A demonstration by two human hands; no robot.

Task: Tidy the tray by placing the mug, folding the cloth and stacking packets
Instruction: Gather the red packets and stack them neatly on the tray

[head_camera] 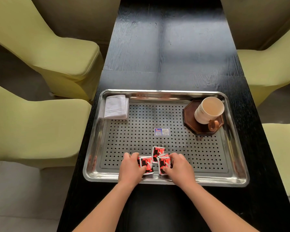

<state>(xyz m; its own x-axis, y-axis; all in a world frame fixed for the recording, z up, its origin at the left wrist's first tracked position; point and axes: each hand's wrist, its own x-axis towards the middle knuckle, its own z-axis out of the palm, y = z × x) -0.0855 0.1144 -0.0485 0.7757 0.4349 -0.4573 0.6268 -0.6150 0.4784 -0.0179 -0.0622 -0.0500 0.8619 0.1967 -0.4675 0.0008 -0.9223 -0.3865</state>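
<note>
While both hands meet at the near edge of the steel tray [216, 180], the head view looks down a long black wooden table [166, 47] with chairs in yellow-green covers [57, 52] on either side. Three or more red-and-black packets [158, 152] lie in a loose cluster on the tray's perforated floor, close to its near rim.

The left hand [132, 166] curls round the left packet [146, 164], with the fingers over its far edge and the thumb low on its near side. The right hand [177, 166] grips the right packet [164, 164] in the same way, with the thumb pressed on the near corner and the fingers bent over the top. A third packet lies just beyond and between the two, partly tucked under the right one. Whether more packets sit beneath those held, I cannot tell.

In the far right corner, a cream mug [208, 111] stands on a dark octagonal coaster [191, 124], its brown handle turned toward the person. In the far left corner, a white cloth [116, 107] lies folded into a neat rectangle against the rim. A small blue-and-white sticker [162, 131] sits near the middle of the tray floor, well apart from everything else.
</note>
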